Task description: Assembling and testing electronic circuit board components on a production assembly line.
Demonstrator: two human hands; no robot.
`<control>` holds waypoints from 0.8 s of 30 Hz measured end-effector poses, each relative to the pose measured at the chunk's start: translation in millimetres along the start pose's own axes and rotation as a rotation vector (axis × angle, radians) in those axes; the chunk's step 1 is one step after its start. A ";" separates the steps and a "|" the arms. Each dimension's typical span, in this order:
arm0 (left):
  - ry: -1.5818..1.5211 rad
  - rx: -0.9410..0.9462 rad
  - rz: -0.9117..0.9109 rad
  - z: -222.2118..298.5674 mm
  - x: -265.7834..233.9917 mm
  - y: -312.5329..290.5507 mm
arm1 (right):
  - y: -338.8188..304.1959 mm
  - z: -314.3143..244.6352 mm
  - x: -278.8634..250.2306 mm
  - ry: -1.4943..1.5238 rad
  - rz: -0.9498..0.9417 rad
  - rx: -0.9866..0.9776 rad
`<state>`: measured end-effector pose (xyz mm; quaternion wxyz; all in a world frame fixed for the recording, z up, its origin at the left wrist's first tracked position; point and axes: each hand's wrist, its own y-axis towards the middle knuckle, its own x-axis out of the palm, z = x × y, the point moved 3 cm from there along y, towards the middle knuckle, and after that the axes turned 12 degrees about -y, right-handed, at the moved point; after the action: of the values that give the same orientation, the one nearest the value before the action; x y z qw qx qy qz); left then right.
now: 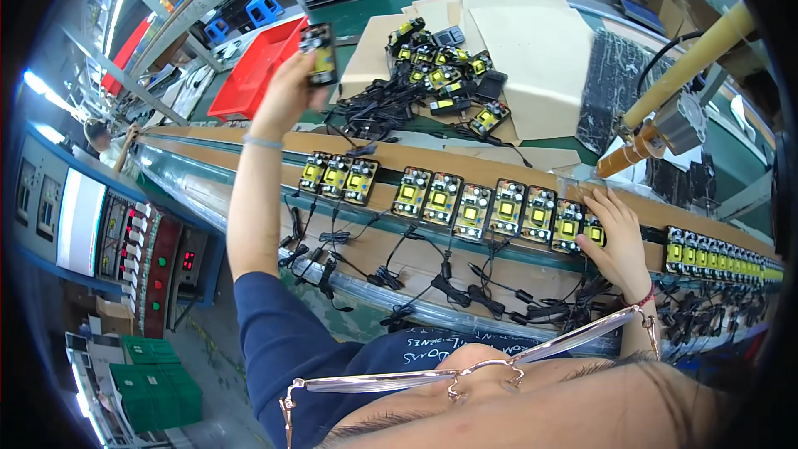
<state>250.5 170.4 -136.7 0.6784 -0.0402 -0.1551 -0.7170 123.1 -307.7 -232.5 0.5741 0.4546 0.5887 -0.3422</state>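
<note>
Circuit board (322, 56) in left hand (289, 91) (red tray (252, 75) near).

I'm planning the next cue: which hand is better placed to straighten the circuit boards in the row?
Probably the right hand: it touches a board in the row. The left hand is occupied, holding a raised circuit board beside the red tray.

A single head-worn fisheye view looks down from close above onto the long workbench (465, 165).
</note>
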 end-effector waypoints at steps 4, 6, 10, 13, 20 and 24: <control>-0.027 0.002 0.005 44.4 -42.3 -38.5 | 0.7 1.6 0.1 0.019 0.014 0.023; 0.046 0.038 0.084 50.9 -49.3 -60.5 | -0.7 1.6 -1.0 0.027 0.009 0.020; 0.246 0.163 0.291 57.7 -58.6 -80.8 | 0.9 -0.5 -0.8 0.021 0.015 0.030; 0.103 0.306 0.308 55.1 -45.5 -65.5 | 2.7 -1.0 -0.2 0.025 0.004 0.041; 0.320 0.556 0.018 79.3 -49.6 105.0 | -2.0 -8.0 -2.5 0.019 0.023 0.013; 1.424 0.190 -0.086 43.4 105.2 71.2 | -3.7 6.3 3.1 0.062 0.022 0.075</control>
<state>305.9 79.2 -55.4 0.5868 0.5024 0.2618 -0.5786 122.2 -314.4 -236.7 0.5421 0.4925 0.5879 -0.3434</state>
